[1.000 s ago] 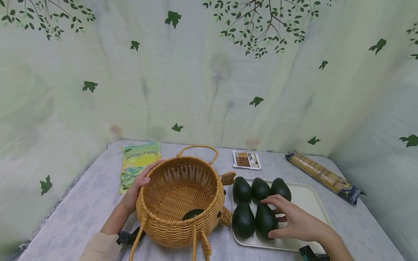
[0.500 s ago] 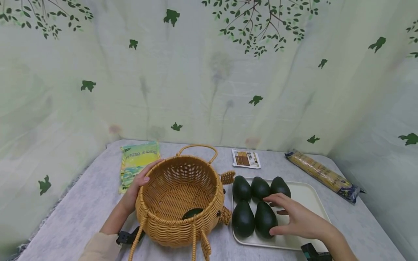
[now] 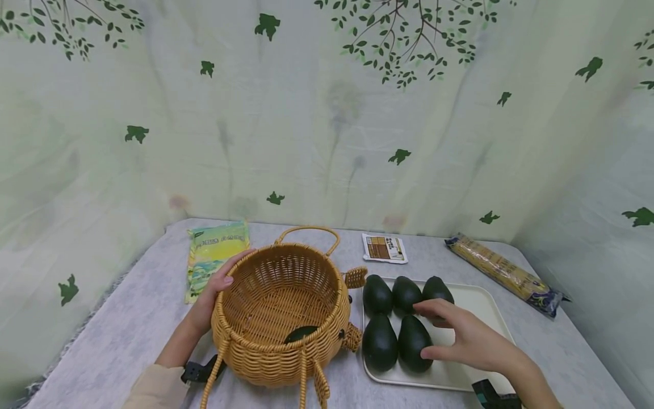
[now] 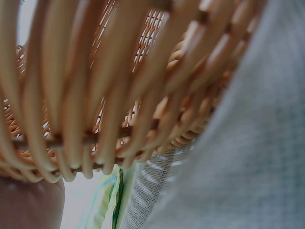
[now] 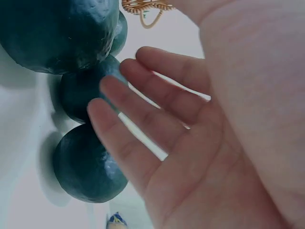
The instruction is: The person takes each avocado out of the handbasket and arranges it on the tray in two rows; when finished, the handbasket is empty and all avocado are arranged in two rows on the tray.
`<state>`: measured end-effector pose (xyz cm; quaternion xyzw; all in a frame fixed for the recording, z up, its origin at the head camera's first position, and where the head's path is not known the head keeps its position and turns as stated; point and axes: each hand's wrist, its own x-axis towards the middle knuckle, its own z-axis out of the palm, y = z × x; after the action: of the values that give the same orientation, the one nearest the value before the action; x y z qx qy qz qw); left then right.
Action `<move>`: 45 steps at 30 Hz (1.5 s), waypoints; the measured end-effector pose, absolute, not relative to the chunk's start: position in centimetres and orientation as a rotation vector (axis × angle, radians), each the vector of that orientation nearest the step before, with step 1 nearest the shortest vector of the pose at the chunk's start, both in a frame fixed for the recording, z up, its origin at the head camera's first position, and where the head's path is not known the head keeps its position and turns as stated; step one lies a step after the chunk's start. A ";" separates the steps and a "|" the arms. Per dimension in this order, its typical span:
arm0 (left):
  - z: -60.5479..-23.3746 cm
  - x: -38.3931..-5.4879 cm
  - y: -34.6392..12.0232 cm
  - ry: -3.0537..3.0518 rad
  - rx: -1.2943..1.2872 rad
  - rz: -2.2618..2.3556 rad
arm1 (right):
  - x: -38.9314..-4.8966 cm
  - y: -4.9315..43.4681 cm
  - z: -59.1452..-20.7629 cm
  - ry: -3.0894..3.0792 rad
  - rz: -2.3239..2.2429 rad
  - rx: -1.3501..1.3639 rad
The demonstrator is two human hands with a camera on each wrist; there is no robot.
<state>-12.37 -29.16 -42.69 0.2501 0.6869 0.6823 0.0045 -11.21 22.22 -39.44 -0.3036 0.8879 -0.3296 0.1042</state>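
A round wicker basket (image 3: 283, 363) with an animal-like face stands at the table's middle; one dark green avocado (image 3: 300, 334) shows inside it. My left hand (image 3: 212, 292) lies along the basket's left outer side, thumb at the rim. To the right, several avocados sit in two rows on a white tray (image 3: 485, 318). Over the tray my right hand (image 3: 467, 335) is spread and holds nothing. Its thumb is by the front-row right avocado (image 3: 414, 343); whether it touches is unclear. The right wrist view shows extended fingers (image 5: 138, 112) beside avocados (image 5: 90, 164).
Behind the basket's left side lies a green-yellow packet (image 3: 217, 250). A small white-and-brown packet (image 3: 385, 249) is at the back, and a long yellow packet with dark blue ends (image 3: 503, 272) lies back right. The basket's handle (image 3: 309, 229) stands up at its rear.
My right hand has drawn slightly right, its fingers spread wider and off the front-row right avocado. The left hand, basket and avocados stay in place.
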 end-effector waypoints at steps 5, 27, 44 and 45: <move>-42.6 -12.4 -29.2 2.155 0.800 2.136 | -11.2 21.9 -39.1 2.694 -1.009 -0.925; -43.0 -12.9 -29.3 2.165 0.765 2.116 | -12.7 18.0 -36.7 2.675 -1.241 -1.091; -43.1 -12.5 -29.3 2.156 0.775 2.124 | -13.9 12.0 -33.8 2.566 -1.242 -1.310; -43.0 -12.5 -29.3 2.155 0.779 2.125 | -14.0 11.7 -33.7 2.568 -1.230 -1.309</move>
<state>-12.47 -29.29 -43.02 0.2493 0.6896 0.6799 0.0084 -14.01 11.73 -33.73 -0.4177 0.8194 -0.3926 0.0038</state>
